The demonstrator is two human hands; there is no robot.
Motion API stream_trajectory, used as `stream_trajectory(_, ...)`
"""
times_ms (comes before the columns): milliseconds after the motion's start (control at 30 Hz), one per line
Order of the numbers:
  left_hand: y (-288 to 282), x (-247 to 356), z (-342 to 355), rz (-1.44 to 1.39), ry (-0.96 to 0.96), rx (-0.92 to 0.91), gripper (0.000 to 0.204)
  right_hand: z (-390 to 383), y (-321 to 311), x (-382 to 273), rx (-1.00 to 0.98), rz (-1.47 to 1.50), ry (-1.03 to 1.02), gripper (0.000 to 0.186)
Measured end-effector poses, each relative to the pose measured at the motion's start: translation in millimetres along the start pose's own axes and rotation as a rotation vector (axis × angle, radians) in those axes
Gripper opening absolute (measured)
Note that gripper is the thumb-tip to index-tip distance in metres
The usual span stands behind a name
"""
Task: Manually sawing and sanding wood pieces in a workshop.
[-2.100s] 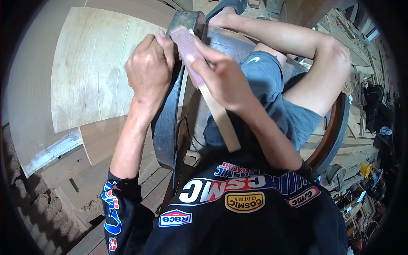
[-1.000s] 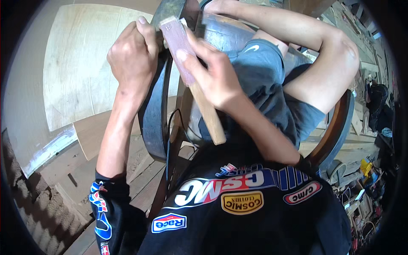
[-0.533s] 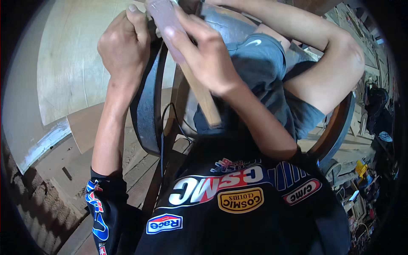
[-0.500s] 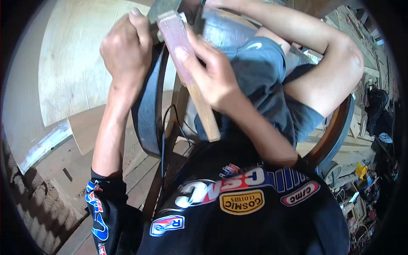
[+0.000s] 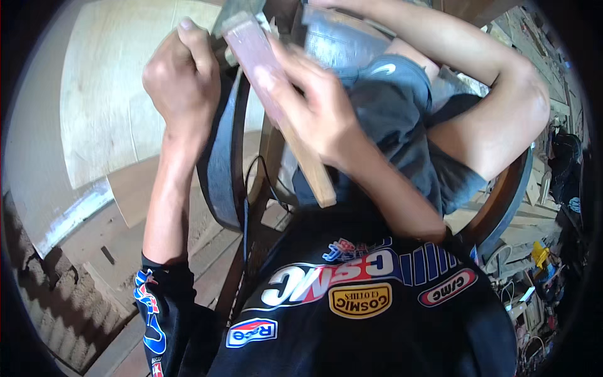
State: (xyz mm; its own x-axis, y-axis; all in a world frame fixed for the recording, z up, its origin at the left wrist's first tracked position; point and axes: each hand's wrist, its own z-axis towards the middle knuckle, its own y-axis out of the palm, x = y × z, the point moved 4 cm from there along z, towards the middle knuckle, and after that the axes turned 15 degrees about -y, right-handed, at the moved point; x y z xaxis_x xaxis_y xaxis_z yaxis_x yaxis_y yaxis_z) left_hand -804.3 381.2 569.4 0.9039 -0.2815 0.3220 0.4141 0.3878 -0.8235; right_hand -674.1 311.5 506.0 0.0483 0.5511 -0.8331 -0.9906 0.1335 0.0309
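Note:
A long wooden stick [image 5: 308, 160] slants through my right hand [image 5: 314, 103], whose thumb lies along its face and whose fingers wrap round the far side. Its upper part is pinkish-purple, as if covered or coloured; the lower end is bare pale wood. The stick's top end lies over a dark greyish piece [image 5: 240, 9] at the upper edge, and I cannot tell whether they touch. My left hand [image 5: 182, 78] is closed in a fist just left of that piece, thumb raised. What its fingers hold, if anything, is hidden.
A dark curved band [image 5: 221, 163] stands below my left hand, with a thin black cable [image 5: 246, 213] beside it. Pale sheets [image 5: 100, 107] lie at left. My bent leg [image 5: 496, 119] is at right, before another curved rim [image 5: 502, 213] and scattered clutter [image 5: 534, 295].
The stick's top end has shifted slightly left and up, its lower end slightly right. My right hand still grips it; my left fist stays closed. The whole view has shifted a little.

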Motion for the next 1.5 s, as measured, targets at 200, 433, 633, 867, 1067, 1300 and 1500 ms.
stream_trajectory(200,-9.1,7.5,-2.6,-0.094,-0.139,-0.040,0.047,42.7,8.7,8.0,-0.057,-0.113,-0.155,0.044)
stream_trajectory(433,1.1,-7.8,-6.6,-0.346,-0.384,0.036,0.053,-14.1,-62.0,17.5,0.255,0.160,0.185,0.049)
stream_trajectory(633,-0.4,-13.5,-3.5,-0.341,-0.296,0.016,0.059,-19.2,-48.6,13.5,0.173,0.056,0.113,0.049)
stream_trajectory(867,0.2,-12.1,-2.3,-0.396,-0.308,-0.013,0.060,-9.5,-38.2,4.2,0.113,0.093,0.130,0.049)
stream_trajectory(1067,-1.7,-5.2,-4.2,-0.287,-0.276,-0.005,0.061,-3.8,-10.1,-12.8,0.008,-0.031,0.033,0.055)
stream_trajectory(1300,-0.5,2.8,-0.7,-0.205,-0.157,-0.063,0.052,39.6,3.7,-1.6,-0.134,-0.010,0.029,0.051)
stream_trajectory(1500,-2.1,5.9,0.2,-0.076,-0.065,-0.032,0.048,21.7,0.7,-16.2,0.010,-0.033,0.023,0.048)
